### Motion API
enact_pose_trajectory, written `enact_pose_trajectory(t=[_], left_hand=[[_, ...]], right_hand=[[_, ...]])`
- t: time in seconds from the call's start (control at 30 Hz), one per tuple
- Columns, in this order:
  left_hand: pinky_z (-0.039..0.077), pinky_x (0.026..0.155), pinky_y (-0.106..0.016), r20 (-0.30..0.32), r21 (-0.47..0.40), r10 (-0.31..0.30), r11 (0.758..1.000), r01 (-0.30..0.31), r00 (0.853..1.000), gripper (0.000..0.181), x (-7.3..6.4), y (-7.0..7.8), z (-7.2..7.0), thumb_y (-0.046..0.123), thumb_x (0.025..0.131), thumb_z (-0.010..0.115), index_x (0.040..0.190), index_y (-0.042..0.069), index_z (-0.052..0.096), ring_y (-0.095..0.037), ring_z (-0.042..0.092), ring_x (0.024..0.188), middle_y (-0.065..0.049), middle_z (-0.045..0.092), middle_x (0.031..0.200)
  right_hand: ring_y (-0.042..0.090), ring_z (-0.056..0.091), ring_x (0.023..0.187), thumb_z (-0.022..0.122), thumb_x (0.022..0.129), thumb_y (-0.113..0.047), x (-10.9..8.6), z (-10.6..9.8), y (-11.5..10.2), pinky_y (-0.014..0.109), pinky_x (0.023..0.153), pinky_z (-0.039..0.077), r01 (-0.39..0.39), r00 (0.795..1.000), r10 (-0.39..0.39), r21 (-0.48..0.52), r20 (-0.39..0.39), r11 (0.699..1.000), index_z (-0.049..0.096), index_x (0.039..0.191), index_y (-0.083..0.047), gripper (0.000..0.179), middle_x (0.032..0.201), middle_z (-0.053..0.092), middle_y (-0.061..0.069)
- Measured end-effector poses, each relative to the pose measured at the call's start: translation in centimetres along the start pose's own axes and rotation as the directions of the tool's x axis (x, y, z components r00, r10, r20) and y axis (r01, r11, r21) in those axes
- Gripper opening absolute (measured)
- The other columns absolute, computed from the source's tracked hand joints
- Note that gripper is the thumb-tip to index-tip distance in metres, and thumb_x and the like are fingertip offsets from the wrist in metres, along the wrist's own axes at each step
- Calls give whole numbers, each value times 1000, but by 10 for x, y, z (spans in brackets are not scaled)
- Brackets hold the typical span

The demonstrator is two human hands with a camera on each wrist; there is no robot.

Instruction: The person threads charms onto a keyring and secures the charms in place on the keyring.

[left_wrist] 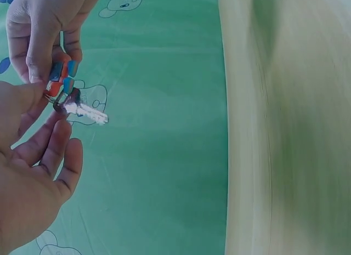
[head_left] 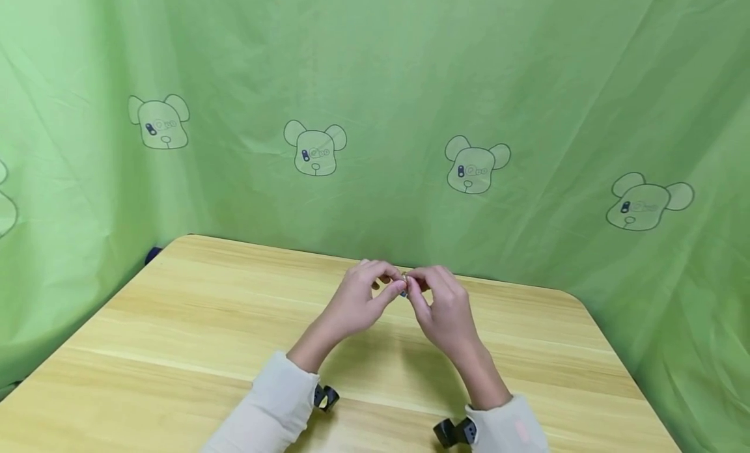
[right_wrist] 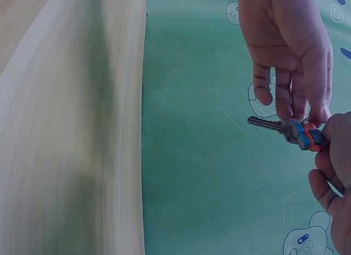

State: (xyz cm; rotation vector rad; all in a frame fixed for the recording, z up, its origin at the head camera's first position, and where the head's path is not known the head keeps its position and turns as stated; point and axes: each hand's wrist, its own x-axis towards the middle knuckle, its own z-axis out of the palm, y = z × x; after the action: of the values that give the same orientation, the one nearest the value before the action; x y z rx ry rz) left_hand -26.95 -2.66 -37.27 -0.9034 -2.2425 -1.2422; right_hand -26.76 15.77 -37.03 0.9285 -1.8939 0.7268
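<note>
My left hand (head_left: 357, 300) and my right hand (head_left: 448, 310) meet fingertip to fingertip above the far part of the table. Between them, a metal key (left_wrist: 85, 111) points away from the fingers on a small key ring (right_wrist: 309, 120). A small orange and blue charm (left_wrist: 68, 77) is attached beside the key. The thumb and forefinger of my left hand pinch the ring, its other fingers loosely bent. With thumb and fingers my right hand grips the charm. In the head view the fingers hide most of these small things.
The wooden table (head_left: 205, 323) reaches out below both arms. A green cloth (head_left: 375, 62) printed with bear heads hangs behind the table and along its sides. Each sleeve cuff carries a small black camera, such as the right wrist camera (head_left: 448, 432).
</note>
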Motion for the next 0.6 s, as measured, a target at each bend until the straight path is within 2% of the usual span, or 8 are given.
enact_pose_trajectory(t=[0.13,0.33,0.6], left_hand=[[54,81,-48,-10,-25,-19,1000,19,1000,10,0,-1,-1,17,100,67,104,8,70,-29,60,93,-2,70,100],[52,82,-48,-7,-30,-3,1000,3,1000,6,1,0,-3,14,100,66,101,8,68,-29,58,98,-5,68,109],[46,84,-34,-22,24,78,997,-77,997,6,2,0,-5,13,100,64,99,8,67,-23,54,100,-5,67,113]], right_hand=[[22,66,75,74,85,10,1,1,-1,35,63,59,4,1000,-4,-2,6,1000,69,96,1,15,86,68,11],[22,65,75,73,85,11,0,1,-1,36,62,59,2,1000,-2,-1,18,1000,69,97,1,16,86,67,10],[22,66,75,73,85,11,1,0,-1,33,63,59,8,1000,-8,-9,14,1000,69,97,1,16,86,68,10]])
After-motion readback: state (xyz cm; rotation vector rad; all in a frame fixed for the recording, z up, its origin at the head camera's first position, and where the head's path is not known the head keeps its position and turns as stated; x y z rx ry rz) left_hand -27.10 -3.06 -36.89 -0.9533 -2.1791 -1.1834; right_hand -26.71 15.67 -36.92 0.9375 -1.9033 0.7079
